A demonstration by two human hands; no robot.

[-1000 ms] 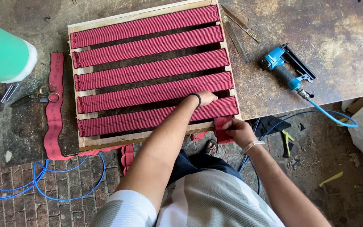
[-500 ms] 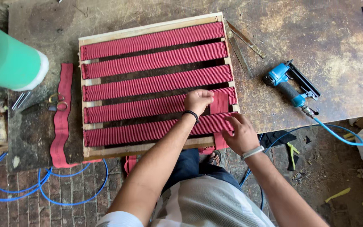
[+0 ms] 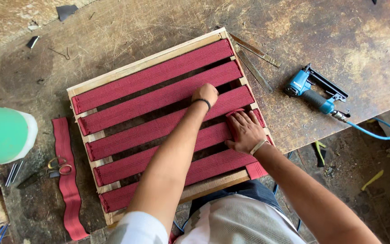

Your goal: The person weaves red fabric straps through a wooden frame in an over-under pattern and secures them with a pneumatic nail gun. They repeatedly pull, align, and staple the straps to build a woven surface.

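Lying flat on the worn brown tabletop (image 3: 339, 27) is a square wooden frame (image 3: 145, 63) with five dark red woven straps (image 3: 159, 79) stretched across it. The straps run long from the left side to the right side, tilted a bit upward on the right. The frame's near edge sits at the tabletop edge, close to the person. The left hand (image 3: 205, 94) is curled into a loose fist on the third strap. The right hand (image 3: 245, 131) lies flat with fingers spread, pressing a short upright red strap down. A blue staple gun with a hose (image 3: 314, 92) rests well apart on the right. A loose red strap (image 3: 66, 180) and scissors (image 3: 46, 169) lie on the left, by a green and white tub (image 3: 3, 134).
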